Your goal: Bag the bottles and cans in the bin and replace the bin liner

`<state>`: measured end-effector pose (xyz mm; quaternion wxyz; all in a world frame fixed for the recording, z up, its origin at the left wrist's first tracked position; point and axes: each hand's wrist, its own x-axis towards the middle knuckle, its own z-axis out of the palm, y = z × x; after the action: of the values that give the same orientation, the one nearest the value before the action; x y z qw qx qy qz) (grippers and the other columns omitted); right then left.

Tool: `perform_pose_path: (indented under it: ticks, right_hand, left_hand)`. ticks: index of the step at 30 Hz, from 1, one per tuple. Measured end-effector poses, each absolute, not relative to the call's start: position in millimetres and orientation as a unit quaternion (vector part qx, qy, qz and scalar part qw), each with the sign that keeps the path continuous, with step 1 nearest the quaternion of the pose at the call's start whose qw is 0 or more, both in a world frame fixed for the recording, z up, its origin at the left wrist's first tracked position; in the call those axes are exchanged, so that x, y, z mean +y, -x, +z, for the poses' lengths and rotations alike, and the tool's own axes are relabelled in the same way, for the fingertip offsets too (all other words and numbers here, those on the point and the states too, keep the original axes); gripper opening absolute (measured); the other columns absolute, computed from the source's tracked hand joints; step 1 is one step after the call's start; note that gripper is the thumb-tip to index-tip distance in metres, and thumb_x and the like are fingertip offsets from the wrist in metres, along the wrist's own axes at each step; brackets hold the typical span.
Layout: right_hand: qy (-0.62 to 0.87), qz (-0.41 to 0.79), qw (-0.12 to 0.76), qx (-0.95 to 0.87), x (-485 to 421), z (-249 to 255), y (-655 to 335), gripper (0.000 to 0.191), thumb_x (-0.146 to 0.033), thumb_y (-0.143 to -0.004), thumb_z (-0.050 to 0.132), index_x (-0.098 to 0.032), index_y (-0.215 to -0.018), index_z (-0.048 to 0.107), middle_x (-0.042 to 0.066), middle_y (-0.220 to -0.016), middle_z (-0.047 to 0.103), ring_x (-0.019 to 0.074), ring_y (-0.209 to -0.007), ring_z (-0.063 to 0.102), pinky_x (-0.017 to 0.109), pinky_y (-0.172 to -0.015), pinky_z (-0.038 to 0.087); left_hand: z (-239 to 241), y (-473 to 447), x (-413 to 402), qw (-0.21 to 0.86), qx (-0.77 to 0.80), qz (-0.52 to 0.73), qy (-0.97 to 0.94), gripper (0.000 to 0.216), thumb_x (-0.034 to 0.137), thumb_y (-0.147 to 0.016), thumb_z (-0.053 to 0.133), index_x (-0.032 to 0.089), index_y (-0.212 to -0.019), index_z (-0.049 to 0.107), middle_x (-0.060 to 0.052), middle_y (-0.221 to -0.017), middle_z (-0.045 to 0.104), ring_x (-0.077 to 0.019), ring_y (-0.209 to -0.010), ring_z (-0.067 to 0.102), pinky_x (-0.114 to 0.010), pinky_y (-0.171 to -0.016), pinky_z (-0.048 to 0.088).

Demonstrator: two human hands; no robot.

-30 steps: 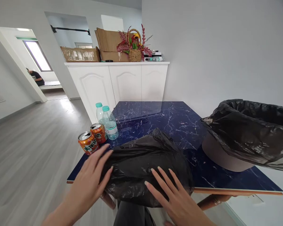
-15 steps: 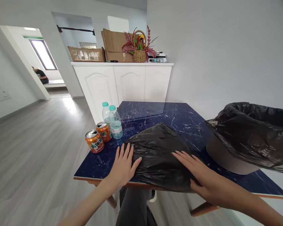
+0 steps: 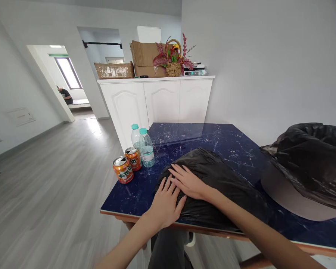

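Observation:
A black plastic garbage bag (image 3: 212,173) lies spread on the blue marbled table (image 3: 184,136), reaching its front edge. My left hand (image 3: 168,200) rests on the bag's left side with fingers spread. Just beyond it, my right hand (image 3: 189,183) lies flat on the bag, its fingertips close to the left fingers. Neither hand grips anything. To the right stands a grey bin (image 3: 292,194) with another black bag (image 3: 310,157) lining it and folded over its rim.
Two orange soda cans (image 3: 123,170) and two clear water bottles (image 3: 147,151) with teal caps stand at the table's left edge. Behind is a white cabinet (image 3: 126,104) carrying cardboard boxes and a flower basket (image 3: 173,69). A person (image 3: 65,95) sits in the far room.
My right hand has moved left across the bag, from its right side to beside my left hand. The bag's right part now lies flatter and wider. The view has turned slightly left.

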<state>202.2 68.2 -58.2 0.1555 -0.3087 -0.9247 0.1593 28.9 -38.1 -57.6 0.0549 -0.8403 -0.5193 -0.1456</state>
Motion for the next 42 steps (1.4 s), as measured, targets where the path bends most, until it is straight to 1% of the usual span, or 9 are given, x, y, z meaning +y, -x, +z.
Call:
perform_pose_path:
  ticks: [6,11,14,16,19,29,33,36,42]
  right_hand:
    - [0.424,0.085,0.155,-0.888,133.4,-86.7,-270.1,0.067,-0.059,-0.111,0.02,-0.028,-0.165,0.041,0.006,-0.174,0.031,0.025,-0.163,0.023,0.054,-0.134,0.016]
    - [0.492,0.078,0.166,-0.851,141.0,-77.2,-310.8,0.073,-0.058,-0.111,0.017,-0.014,-0.164,0.043,0.018,-0.171,0.035,0.034,-0.161,0.028,0.06,-0.13,0.024]
    - [0.479,0.067,0.183,-0.856,94.0,-61.9,-307.0,0.075,-0.058,-0.112,0.019,-0.01,-0.167,0.035,0.018,-0.175,0.027,0.0324,-0.164,0.021,0.058,-0.132,0.021]
    - [0.434,0.067,0.183,-0.88,48.7,-56.9,-300.5,0.065,-0.056,-0.112,0.027,-0.025,-0.169,0.033,0.004,-0.177,0.024,0.0238,-0.165,0.018,0.049,-0.135,0.018]
    - [0.355,0.071,0.16,-0.919,-9.2,-62.4,-302.7,0.062,-0.05,-0.113,0.035,-0.036,-0.172,0.017,-0.003,-0.178,0.018,0.0227,-0.165,0.015,0.051,-0.136,0.019]
    - [0.407,0.052,0.138,-0.902,-58.5,-70.9,-387.7,0.087,-0.054,-0.105,0.055,-0.032,-0.173,0.005,0.003,-0.178,0.011,0.0321,-0.164,0.019,0.055,-0.132,0.029]
    - [0.363,-0.008,0.178,-0.915,-72.1,-74.8,-405.1,0.085,-0.028,-0.104,0.055,-0.033,-0.173,0.005,0.007,-0.174,0.029,0.0316,-0.158,0.035,0.059,-0.126,0.041]
    - [0.338,-0.006,0.208,-0.918,-78.0,-76.0,-414.6,0.076,-0.02,-0.106,0.051,-0.04,-0.171,0.019,0.004,-0.165,0.048,0.0285,-0.148,0.053,0.057,-0.119,0.051]
    - [0.359,0.088,0.274,-0.888,-92.8,-34.9,-417.7,0.043,-0.026,-0.107,0.048,-0.043,-0.144,0.063,0.003,-0.117,0.082,0.0254,-0.1,0.08,0.038,-0.08,0.069]
  left_hand:
    - [-51.5,-23.5,-42.4,0.052,-0.513,-0.15,0.844,0.058,0.047,-0.11,0.041,0.022,-0.163,0.043,-0.009,-0.173,0.037,-0.033,-0.16,0.033,-0.059,-0.13,0.029]
    - [-51.0,-25.5,-41.3,0.064,-0.516,-0.156,0.84,0.058,0.047,-0.11,0.041,0.021,-0.163,0.043,-0.009,-0.172,0.038,-0.0334,-0.159,0.035,-0.06,-0.129,0.029]
    - [-50.6,-25.9,-41.0,0.067,-0.52,-0.147,0.839,0.058,0.047,-0.111,0.04,0.02,-0.163,0.043,-0.008,-0.172,0.037,-0.0343,-0.159,0.035,-0.06,-0.129,0.03]
    - [-51.6,-25.2,-40.3,0.073,-0.519,-0.147,0.839,0.058,0.047,-0.111,0.04,0.021,-0.162,0.045,-0.008,-0.172,0.037,-0.0345,-0.159,0.035,-0.06,-0.129,0.03]
    - [-55.3,-23.2,-38.3,0.083,-0.513,-0.158,0.84,0.057,0.047,-0.11,0.041,0.022,-0.161,0.046,-0.007,-0.171,0.039,-0.0339,-0.159,0.035,-0.059,-0.129,0.03]
    - [-42.1,-9.8,-57.3,0.069,-0.48,-0.157,0.86,0.069,0.051,-0.111,0.042,0.026,-0.172,0.019,-0.009,-0.175,0.029,-0.0291,-0.162,0.03,-0.055,-0.131,0.028]
    - [-32.2,11.7,-76.0,0.061,-0.429,-0.146,0.889,0.079,0.054,-0.106,0.054,0.025,-0.171,0.021,-0.01,-0.172,0.037,-0.0294,-0.159,0.036,-0.053,-0.131,0.03]
    - [-28.0,25.6,-89.1,0.044,-0.41,-0.139,0.901,0.075,0.053,-0.104,0.059,0.027,-0.168,0.03,-0.009,-0.168,0.045,-0.0291,-0.155,0.043,-0.053,-0.129,0.036]
    - [-26.9,36.6,-105.6,-0.03,-0.446,-0.248,0.86,0.026,0.043,-0.105,0.061,0.029,-0.124,0.071,-0.006,-0.13,0.077,-0.0259,-0.128,0.068,-0.044,-0.109,0.055]
